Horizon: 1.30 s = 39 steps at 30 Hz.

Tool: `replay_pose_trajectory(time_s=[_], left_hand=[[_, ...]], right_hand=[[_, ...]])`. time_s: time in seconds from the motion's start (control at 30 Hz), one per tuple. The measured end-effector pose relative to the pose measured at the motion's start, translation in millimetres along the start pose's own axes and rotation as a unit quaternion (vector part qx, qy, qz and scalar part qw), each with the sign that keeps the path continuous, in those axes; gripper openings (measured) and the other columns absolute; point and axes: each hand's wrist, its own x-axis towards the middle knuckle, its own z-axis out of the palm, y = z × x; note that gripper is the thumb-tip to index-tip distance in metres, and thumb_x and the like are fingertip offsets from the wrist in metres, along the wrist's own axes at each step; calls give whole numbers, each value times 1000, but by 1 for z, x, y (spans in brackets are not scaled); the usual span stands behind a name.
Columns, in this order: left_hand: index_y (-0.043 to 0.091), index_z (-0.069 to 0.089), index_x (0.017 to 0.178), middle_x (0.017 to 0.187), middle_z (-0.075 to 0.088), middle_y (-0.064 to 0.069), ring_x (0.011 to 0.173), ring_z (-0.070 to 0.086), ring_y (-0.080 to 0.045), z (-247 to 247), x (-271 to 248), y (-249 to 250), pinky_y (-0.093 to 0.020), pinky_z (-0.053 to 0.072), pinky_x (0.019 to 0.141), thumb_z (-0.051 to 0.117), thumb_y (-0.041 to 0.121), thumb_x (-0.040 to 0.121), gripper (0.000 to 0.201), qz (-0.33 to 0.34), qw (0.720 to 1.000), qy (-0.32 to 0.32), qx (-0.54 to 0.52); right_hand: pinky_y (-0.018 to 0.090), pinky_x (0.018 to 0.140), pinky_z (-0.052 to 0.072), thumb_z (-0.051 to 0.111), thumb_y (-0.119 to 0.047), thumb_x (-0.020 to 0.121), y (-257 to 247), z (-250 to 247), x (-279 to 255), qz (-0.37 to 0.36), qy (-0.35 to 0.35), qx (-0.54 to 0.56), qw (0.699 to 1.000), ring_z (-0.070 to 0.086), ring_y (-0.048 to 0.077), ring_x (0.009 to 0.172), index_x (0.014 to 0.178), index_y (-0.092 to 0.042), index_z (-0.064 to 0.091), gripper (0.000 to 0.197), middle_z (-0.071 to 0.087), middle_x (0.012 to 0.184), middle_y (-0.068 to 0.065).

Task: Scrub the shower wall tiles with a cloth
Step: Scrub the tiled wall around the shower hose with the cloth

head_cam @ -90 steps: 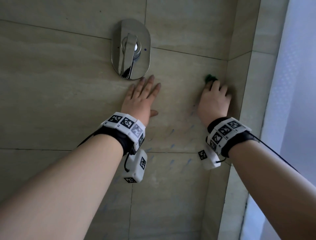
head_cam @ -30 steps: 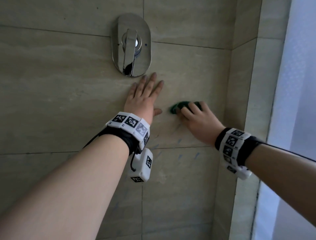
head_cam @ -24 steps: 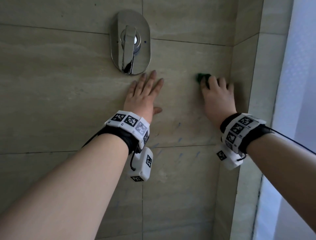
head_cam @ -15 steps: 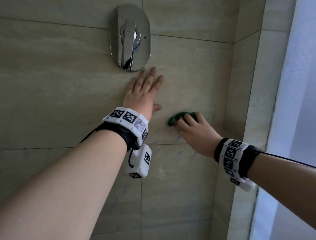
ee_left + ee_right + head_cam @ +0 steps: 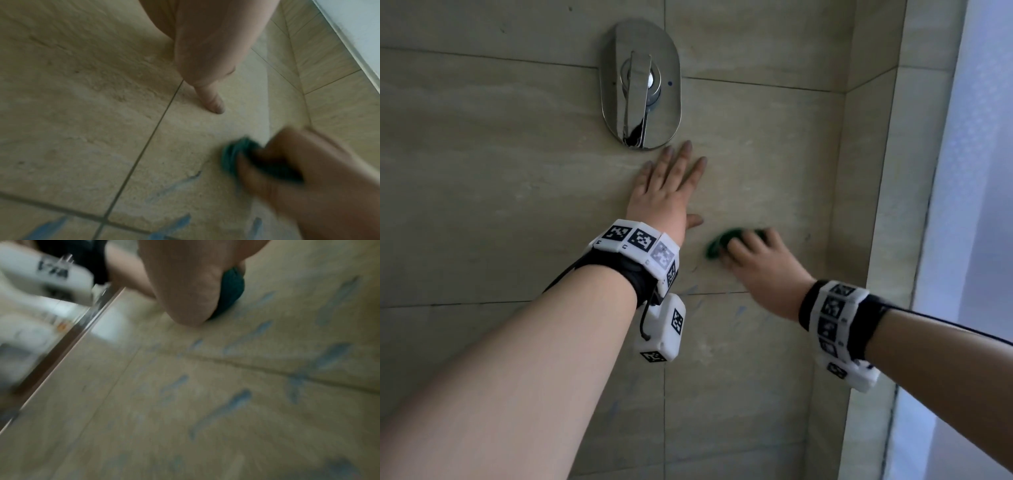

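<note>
Right hand (image 5: 758, 265) slid right a little along the wall tiles (image 5: 774, 164), gripping mostly hidden green cloth (image 5: 717, 245), left hand (image 5: 666, 197) spread flat, blue streaks (image 5: 222, 410) blurred

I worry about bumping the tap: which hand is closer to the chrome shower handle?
Left. The left hand lies flat on the tile, fingertips just under the chrome shower handle. The right hand is lower and to the right, holding the green cloth.

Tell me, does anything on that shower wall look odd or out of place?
Yes: short blue streaks mark the beige wall tiles around the grout lines, just below where the right hand rubs a bunched green cloth. They look like smeared stains, not tile pattern. The chrome oval shower handle seems fine.
</note>
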Motion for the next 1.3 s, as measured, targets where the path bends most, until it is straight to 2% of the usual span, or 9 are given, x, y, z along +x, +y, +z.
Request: replay_pose_trajectory(time_s=[0.17,0.37,0.6,0.73,0.9,1.0,1.13,1.23,1.3], left_hand=[[30,-12,152,158,-22,4,147,-17,-19,-1,1,-1,-34,-10,116,50,48,93,87,-2,1000,-9,-3],[29,-11,152,159,-22,2,147,-16,-19,0,1,0,-36,-9,117,51,47,93,87,-3,1000,-11,1],[29,-10,152,159,-21,2,147,-16,-20,1,1,0,-36,-9,117,52,46,93,88,1,1000,-12,-2],[29,-9,152,159,-21,2,147,-16,-20,1,1,-1,-36,-9,116,53,46,92,88,-1,1000,-15,-7],[29,-9,152,159,-21,2,147,-16,-21,1,1,1,-37,-9,116,54,43,92,88,-6,1000,-16,-14],[29,-8,153,159,-20,2,147,-14,-20,3,0,1,-38,-7,117,54,43,92,88,-8,1000,-8,-7],[29,-9,152,159,-21,2,147,-15,-20,3,0,2,-37,-7,117,53,44,93,87,-8,1000,-9,-8],[29,-11,152,159,-22,2,147,-17,-20,4,0,2,-37,-8,117,51,45,93,87,-12,1000,-14,-5],[29,-12,152,159,-23,2,147,-17,-21,4,0,1,-38,-8,117,51,45,94,87,-14,1000,-14,-3]], right_hand=[[40,78,45,13,-4,94,7,1,-11,-128,30,-48,990,55,29,90,101,-13,70,58,51,106,8],[42,73,31,28,-10,73,23,1,11,140,26,2,990,39,33,91,117,-2,63,57,36,106,11],[42,81,39,25,-6,90,-5,13,-20,-97,28,-64,993,46,31,97,108,-11,68,47,47,110,10],[43,76,38,46,-4,77,34,5,-2,111,38,-29,993,43,33,92,121,-6,62,46,46,108,14],[55,81,40,53,3,73,30,-5,5,359,-19,91,929,45,43,97,124,3,56,51,50,112,25],[45,76,40,40,-8,68,-12,4,-3,216,4,77,973,38,33,89,106,-1,68,47,49,102,18],[42,77,36,34,-7,79,-14,9,-18,41,4,33,999,49,32,92,115,-5,64,47,47,105,11],[42,78,36,46,-7,77,25,-3,-11,189,-9,12,982,49,34,92,119,-5,62,44,52,107,15],[49,88,36,46,-3,83,43,-11,-9,350,-90,55,931,44,39,103,132,-4,50,49,45,121,20]])
